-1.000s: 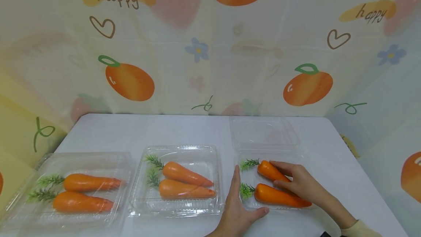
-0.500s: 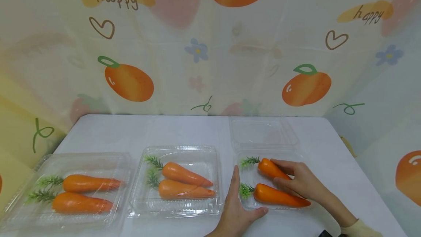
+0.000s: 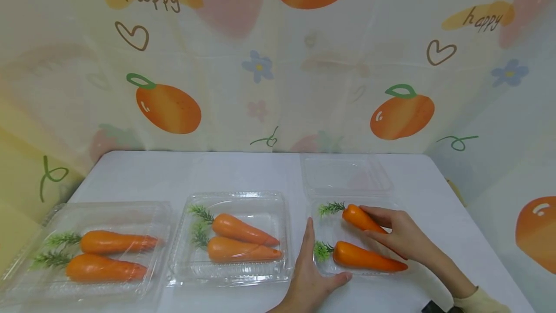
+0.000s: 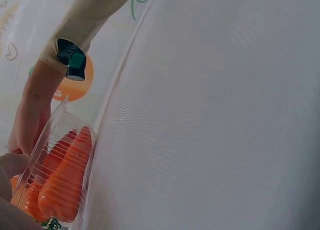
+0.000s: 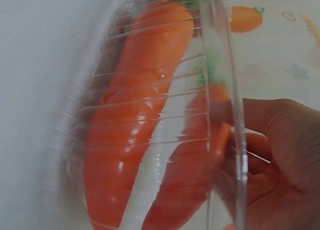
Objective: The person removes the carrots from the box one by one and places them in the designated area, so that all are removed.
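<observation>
My right hand [image 3: 404, 235] grips the far orange carrot [image 3: 357, 217] between thumb and fingers, its green top pointing left. This carrot is over the base of a clear plastic clamshell box [image 3: 328, 234], whose lid [image 3: 343, 173] lies folded back. A second carrot [image 3: 365, 257] rests in the front of the same box. At the box's left front corner, my left hand [image 3: 306, 279] touches the rim with forefinger and thumb spread. In the right wrist view, both carrots show through the ribbed box wall [image 5: 160, 122], and the fingertips are partly hidden behind it.
Left of my left hand stands a closed clamshell box [image 3: 243, 277] with two carrots. Farther left is another closed box [image 3: 130, 211], also with two carrots. All stand on a white table [image 3: 243, 170] against a fruit-patterned cloth backdrop [image 3: 299, 86].
My right hand has raised the far carrot slightly and moved it back, widening the gap to the front carrot. My left hand has stayed at the box. The head view has shifted a little.
</observation>
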Available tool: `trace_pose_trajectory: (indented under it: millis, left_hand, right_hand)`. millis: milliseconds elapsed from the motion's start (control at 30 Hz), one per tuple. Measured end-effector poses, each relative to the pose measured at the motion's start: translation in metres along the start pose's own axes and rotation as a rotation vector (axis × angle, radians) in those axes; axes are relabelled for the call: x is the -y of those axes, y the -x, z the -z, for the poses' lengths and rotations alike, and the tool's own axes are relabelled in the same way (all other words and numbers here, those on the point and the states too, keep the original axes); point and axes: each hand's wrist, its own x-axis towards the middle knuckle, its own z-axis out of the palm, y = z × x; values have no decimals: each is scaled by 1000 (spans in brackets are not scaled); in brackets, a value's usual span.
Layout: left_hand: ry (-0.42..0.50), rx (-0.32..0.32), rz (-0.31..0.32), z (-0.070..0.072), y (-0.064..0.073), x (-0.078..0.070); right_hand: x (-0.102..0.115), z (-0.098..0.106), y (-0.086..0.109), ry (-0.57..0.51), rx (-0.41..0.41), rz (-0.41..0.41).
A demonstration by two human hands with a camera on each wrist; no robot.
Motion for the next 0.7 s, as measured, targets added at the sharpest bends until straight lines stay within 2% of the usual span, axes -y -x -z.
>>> trace_pose_trajectory:
  millis: [167, 400, 700]
  left_hand:
    - [4, 6, 13, 0, 0, -1]
    - [-22, 5, -2, 0, 0, 0]
    - [5, 14, 9, 1, 0, -2]
  right_hand:
    - [1, 4, -1, 27, -8, 12]
    - [5, 9, -4, 48, -28, 26]
    - [13, 19, -8, 85, -107, 54]
